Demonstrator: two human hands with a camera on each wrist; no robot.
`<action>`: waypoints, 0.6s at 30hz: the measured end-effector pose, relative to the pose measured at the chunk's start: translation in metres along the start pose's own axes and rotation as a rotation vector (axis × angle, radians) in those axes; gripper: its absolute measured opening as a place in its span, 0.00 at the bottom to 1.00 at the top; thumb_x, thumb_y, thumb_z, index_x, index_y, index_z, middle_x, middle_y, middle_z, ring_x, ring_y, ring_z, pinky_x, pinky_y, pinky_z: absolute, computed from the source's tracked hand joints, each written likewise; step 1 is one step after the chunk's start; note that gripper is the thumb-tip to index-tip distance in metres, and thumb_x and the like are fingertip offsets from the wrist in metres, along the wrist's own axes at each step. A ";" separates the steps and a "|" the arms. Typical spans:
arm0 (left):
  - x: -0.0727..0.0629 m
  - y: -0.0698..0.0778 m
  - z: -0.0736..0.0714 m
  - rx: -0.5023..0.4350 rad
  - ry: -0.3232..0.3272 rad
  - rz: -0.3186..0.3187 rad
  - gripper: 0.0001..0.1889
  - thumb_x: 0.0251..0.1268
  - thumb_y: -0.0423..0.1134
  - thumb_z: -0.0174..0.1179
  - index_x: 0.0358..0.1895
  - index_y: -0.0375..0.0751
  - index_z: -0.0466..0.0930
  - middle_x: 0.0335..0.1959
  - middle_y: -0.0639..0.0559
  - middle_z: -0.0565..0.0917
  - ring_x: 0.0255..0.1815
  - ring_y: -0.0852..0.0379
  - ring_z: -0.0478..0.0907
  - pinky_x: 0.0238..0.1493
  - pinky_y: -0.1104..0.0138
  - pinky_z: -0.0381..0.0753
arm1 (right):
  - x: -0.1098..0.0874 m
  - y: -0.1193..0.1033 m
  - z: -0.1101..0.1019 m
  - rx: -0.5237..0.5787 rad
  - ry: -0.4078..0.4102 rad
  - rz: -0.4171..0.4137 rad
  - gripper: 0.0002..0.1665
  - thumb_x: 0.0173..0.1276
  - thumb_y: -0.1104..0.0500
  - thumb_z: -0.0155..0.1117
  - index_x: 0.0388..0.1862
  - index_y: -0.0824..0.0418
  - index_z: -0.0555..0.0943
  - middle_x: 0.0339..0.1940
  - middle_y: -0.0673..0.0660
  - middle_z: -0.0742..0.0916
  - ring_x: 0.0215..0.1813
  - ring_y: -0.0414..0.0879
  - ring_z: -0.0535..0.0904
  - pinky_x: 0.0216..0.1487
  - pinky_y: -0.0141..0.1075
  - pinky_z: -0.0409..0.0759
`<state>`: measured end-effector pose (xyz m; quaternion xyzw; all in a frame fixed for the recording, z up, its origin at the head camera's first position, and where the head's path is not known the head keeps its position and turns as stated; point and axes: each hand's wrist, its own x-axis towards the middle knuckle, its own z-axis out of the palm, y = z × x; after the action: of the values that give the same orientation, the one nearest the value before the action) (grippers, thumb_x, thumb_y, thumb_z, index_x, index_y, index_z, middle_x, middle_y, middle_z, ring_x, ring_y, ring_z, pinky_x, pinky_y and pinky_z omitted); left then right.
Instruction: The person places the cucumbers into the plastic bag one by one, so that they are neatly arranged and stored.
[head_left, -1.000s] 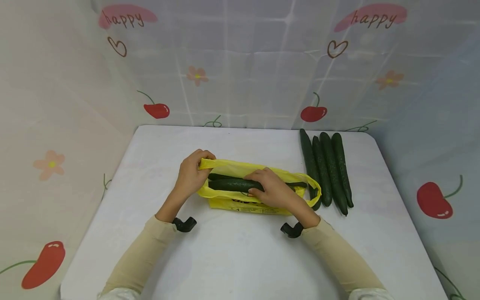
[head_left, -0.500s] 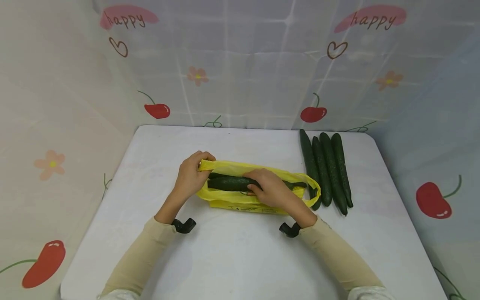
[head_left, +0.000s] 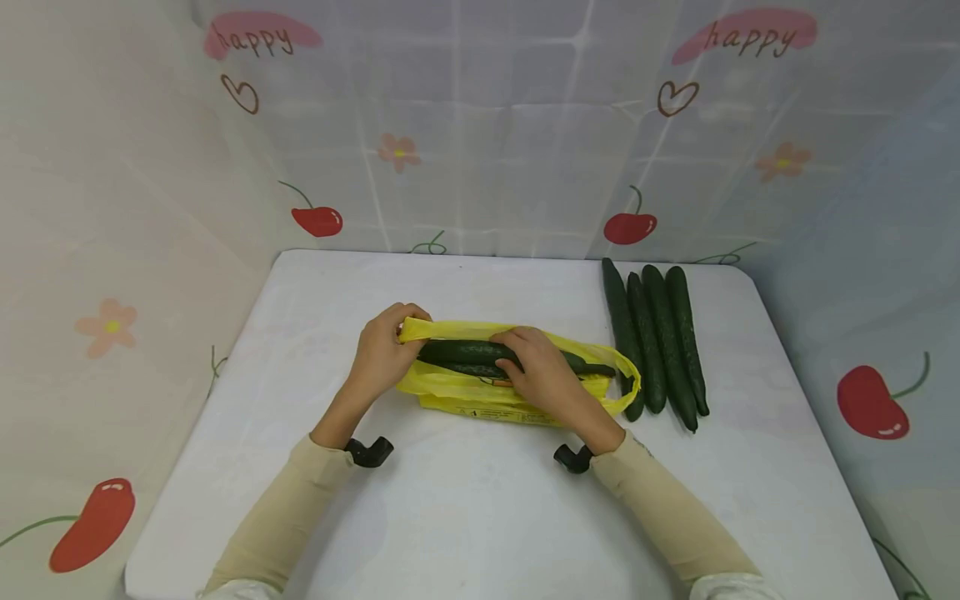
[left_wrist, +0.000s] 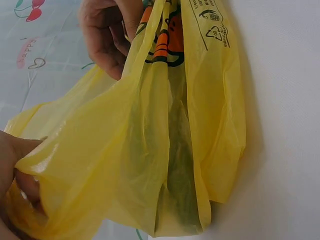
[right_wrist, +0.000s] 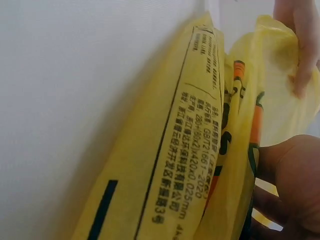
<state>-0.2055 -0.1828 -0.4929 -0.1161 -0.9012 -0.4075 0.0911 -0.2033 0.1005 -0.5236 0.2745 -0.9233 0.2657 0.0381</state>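
Note:
A yellow plastic bag [head_left: 442,387] lies on its side across the middle of the table, its mouth spread. My left hand [head_left: 384,350] pinches the bag's left end; the left wrist view shows the thin film bunched in those fingers [left_wrist: 27,186]. Inside the mouth, my right hand [head_left: 542,372] grips a dark green cucumber [head_left: 459,351] from above, thumb on the near side. A second cucumber [head_left: 471,369] shows just in front of it, partly hidden by the hand. In the right wrist view the printed bag side [right_wrist: 165,165] covers most of what that hand [right_wrist: 295,182] holds.
Several loose cucumbers [head_left: 660,342] lie side by side at the right of the white table [head_left: 465,500], the leftmost partly behind the bag's right handle loop [head_left: 634,392]. A patterned curtain [head_left: 495,167] stands behind the table and along both sides.
The gripped cucumber has shifted toward the far side of the bag, and my right hand has moved slightly with it. Another cucumber now shows in front. My left hand keeps its place on the bag.

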 end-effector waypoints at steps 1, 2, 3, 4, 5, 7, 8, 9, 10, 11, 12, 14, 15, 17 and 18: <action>-0.001 -0.001 0.000 0.002 0.001 -0.016 0.09 0.72 0.34 0.68 0.50 0.50 0.86 0.47 0.49 0.87 0.31 0.51 0.71 0.33 0.61 0.72 | 0.000 0.000 0.000 -0.006 -0.006 0.007 0.22 0.80 0.56 0.68 0.70 0.56 0.82 0.63 0.56 0.87 0.68 0.55 0.82 0.70 0.51 0.82; -0.002 -0.002 -0.001 0.005 0.004 -0.036 0.09 0.72 0.37 0.69 0.51 0.51 0.85 0.47 0.50 0.86 0.31 0.51 0.72 0.33 0.61 0.73 | 0.000 0.001 -0.001 -0.011 -0.012 0.014 0.23 0.80 0.55 0.68 0.70 0.55 0.82 0.63 0.55 0.87 0.68 0.55 0.82 0.70 0.50 0.82; -0.003 -0.004 -0.001 0.008 0.008 -0.057 0.09 0.72 0.39 0.70 0.51 0.51 0.84 0.47 0.51 0.85 0.33 0.52 0.73 0.34 0.61 0.74 | 0.000 0.001 -0.001 -0.009 -0.018 0.021 0.23 0.80 0.55 0.68 0.70 0.55 0.82 0.63 0.55 0.87 0.68 0.55 0.82 0.70 0.50 0.82; -0.005 -0.006 -0.002 0.007 0.011 -0.076 0.11 0.72 0.41 0.71 0.52 0.51 0.83 0.46 0.51 0.84 0.34 0.51 0.73 0.36 0.61 0.74 | -0.001 0.001 -0.001 -0.008 -0.022 0.029 0.23 0.80 0.54 0.68 0.70 0.55 0.82 0.63 0.55 0.87 0.69 0.55 0.82 0.70 0.50 0.82; -0.007 -0.008 -0.003 0.005 0.012 -0.096 0.12 0.72 0.42 0.72 0.53 0.51 0.82 0.46 0.51 0.83 0.34 0.51 0.73 0.35 0.60 0.74 | -0.001 0.002 -0.001 -0.005 -0.023 0.035 0.23 0.80 0.54 0.68 0.71 0.55 0.81 0.64 0.55 0.87 0.69 0.55 0.81 0.70 0.50 0.82; -0.014 -0.013 -0.005 0.006 0.005 -0.136 0.16 0.71 0.44 0.72 0.56 0.50 0.79 0.45 0.50 0.82 0.37 0.50 0.74 0.38 0.60 0.74 | -0.002 0.003 -0.002 -0.001 -0.023 0.045 0.23 0.80 0.54 0.68 0.71 0.54 0.81 0.64 0.55 0.87 0.70 0.55 0.81 0.70 0.51 0.82; -0.018 -0.015 -0.006 0.005 -0.002 -0.156 0.18 0.70 0.45 0.72 0.57 0.49 0.77 0.45 0.49 0.81 0.39 0.50 0.75 0.39 0.60 0.73 | -0.003 0.003 -0.002 0.002 -0.022 0.048 0.23 0.80 0.54 0.68 0.71 0.54 0.81 0.65 0.55 0.86 0.70 0.55 0.81 0.70 0.51 0.82; -0.022 -0.018 -0.007 0.005 -0.013 -0.176 0.20 0.70 0.47 0.72 0.58 0.48 0.75 0.45 0.49 0.81 0.40 0.50 0.75 0.39 0.60 0.74 | -0.003 0.003 -0.003 0.004 -0.022 0.053 0.23 0.80 0.54 0.68 0.71 0.54 0.81 0.65 0.55 0.86 0.71 0.55 0.81 0.71 0.51 0.82; -0.026 -0.020 -0.007 0.004 -0.029 -0.199 0.23 0.70 0.50 0.72 0.59 0.48 0.73 0.46 0.49 0.80 0.41 0.50 0.76 0.38 0.61 0.74 | -0.004 0.004 -0.004 0.006 -0.021 0.059 0.23 0.80 0.54 0.68 0.71 0.54 0.81 0.66 0.54 0.86 0.71 0.55 0.80 0.71 0.51 0.81; -0.030 -0.022 -0.008 0.007 -0.048 -0.221 0.24 0.71 0.54 0.71 0.59 0.48 0.72 0.47 0.49 0.80 0.41 0.50 0.76 0.38 0.61 0.75 | -0.005 0.004 -0.005 0.012 -0.019 0.064 0.23 0.80 0.54 0.69 0.71 0.54 0.81 0.67 0.55 0.86 0.71 0.55 0.80 0.71 0.52 0.81; -0.034 -0.024 -0.008 0.012 -0.069 -0.240 0.26 0.71 0.57 0.70 0.60 0.48 0.70 0.47 0.48 0.79 0.41 0.50 0.76 0.37 0.61 0.75 | -0.006 0.005 -0.006 0.018 -0.020 0.072 0.23 0.80 0.54 0.69 0.70 0.54 0.81 0.67 0.54 0.86 0.72 0.55 0.80 0.72 0.52 0.81; -0.042 -0.026 -0.008 0.022 -0.108 -0.276 0.30 0.70 0.65 0.67 0.58 0.48 0.69 0.48 0.48 0.78 0.39 0.50 0.75 0.35 0.61 0.74 | -0.008 0.006 -0.010 0.027 -0.022 0.090 0.23 0.80 0.54 0.69 0.70 0.53 0.81 0.69 0.54 0.85 0.72 0.54 0.80 0.72 0.52 0.81; -0.045 -0.027 -0.008 0.028 -0.127 -0.289 0.32 0.70 0.68 0.65 0.58 0.47 0.70 0.47 0.47 0.79 0.37 0.50 0.74 0.34 0.61 0.73 | -0.010 0.007 -0.012 0.034 -0.023 0.099 0.23 0.80 0.54 0.69 0.70 0.53 0.82 0.69 0.54 0.85 0.72 0.54 0.80 0.72 0.52 0.81; -0.050 -0.027 -0.007 0.040 -0.164 -0.308 0.34 0.71 0.72 0.62 0.55 0.42 0.73 0.43 0.40 0.79 0.33 0.48 0.72 0.32 0.61 0.70 | -0.013 0.009 -0.016 0.045 -0.021 0.109 0.23 0.79 0.54 0.70 0.70 0.53 0.82 0.69 0.54 0.85 0.71 0.55 0.80 0.72 0.52 0.81; -0.052 -0.028 -0.006 0.057 -0.174 -0.312 0.36 0.71 0.73 0.61 0.56 0.40 0.77 0.45 0.38 0.82 0.34 0.49 0.74 0.33 0.62 0.71 | -0.016 0.010 -0.018 0.047 -0.019 0.114 0.23 0.79 0.54 0.70 0.70 0.53 0.82 0.69 0.54 0.85 0.71 0.54 0.80 0.72 0.52 0.81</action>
<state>-0.1631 -0.2123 -0.5220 -0.0071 -0.9239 -0.3794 -0.0485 -0.1968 0.1242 -0.5166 0.2246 -0.9313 0.2866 0.0075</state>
